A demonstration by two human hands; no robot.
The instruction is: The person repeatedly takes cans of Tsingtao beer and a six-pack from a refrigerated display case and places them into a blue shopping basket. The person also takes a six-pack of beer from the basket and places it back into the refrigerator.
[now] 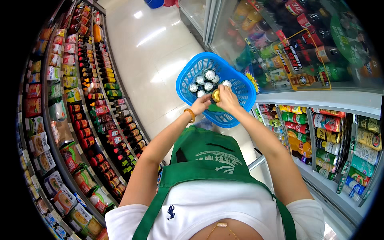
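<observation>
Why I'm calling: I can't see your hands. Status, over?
Bare right hand holding round, gold-topped container; bare left hand against it. Oval blue plastic basket below, silver-topped metal cans inside. Nothing visibly blocking the hands.

Clear overhead and toward ten o'clock, tight toward two.
From the blue basket (245, 82), bare floor (138, 60) leaves passage between nine and eleven o'clock, up to stocked shelves (106, 124). Cooler glass (288, 52) blocks two o'clock, the green apron (200, 140) six; inside, cans (208, 86) crowd ten o'clock.
</observation>
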